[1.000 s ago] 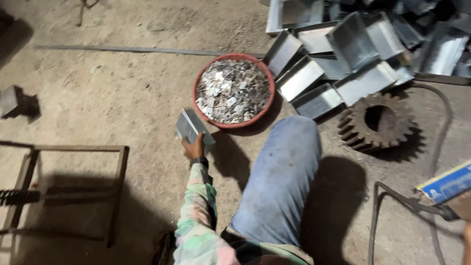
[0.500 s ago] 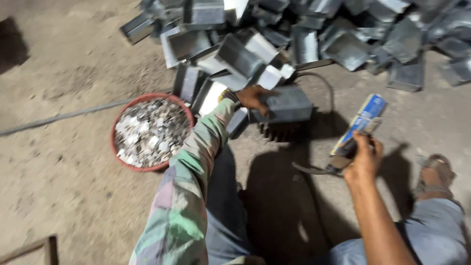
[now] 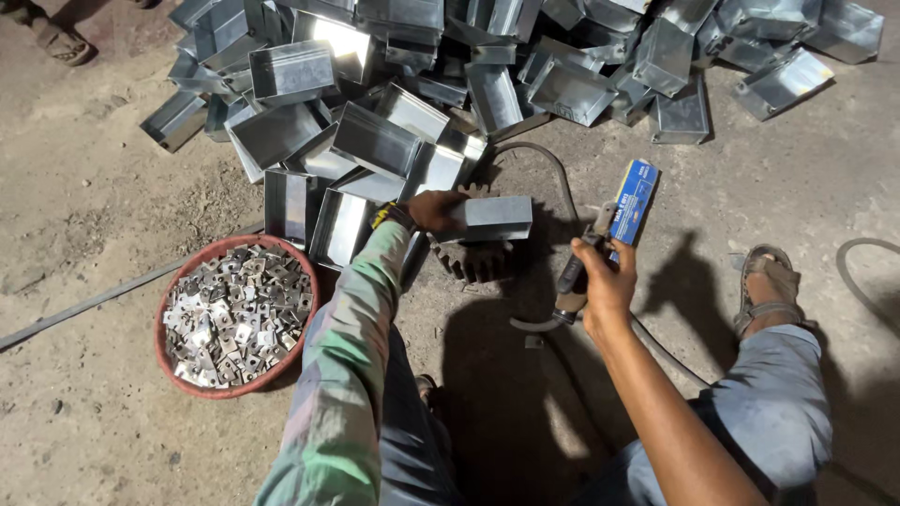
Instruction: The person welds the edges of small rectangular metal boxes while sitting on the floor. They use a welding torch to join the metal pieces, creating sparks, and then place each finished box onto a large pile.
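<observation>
Hands work low over the dirt floor (image 3: pixel 84 440). Right hand (image 3: pixel 605 286) grips a welding holder (image 3: pixel 572 281) with a blue packet (image 3: pixel 633 200) beside it. Left hand (image 3: pixel 433 209) clasps a metal box (image 3: pixel 487 218) resting on a gear (image 3: pixel 476 258). Left of it sits a red bowl (image 3: pixel 169 300) of small plates; beyond lies a heap of boxes (image 3: pixel 487 66).

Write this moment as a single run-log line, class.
left hand: holds metal box on gear wheel | right hand: grips welding holder and blue packet | red basin: metal pieces
</observation>
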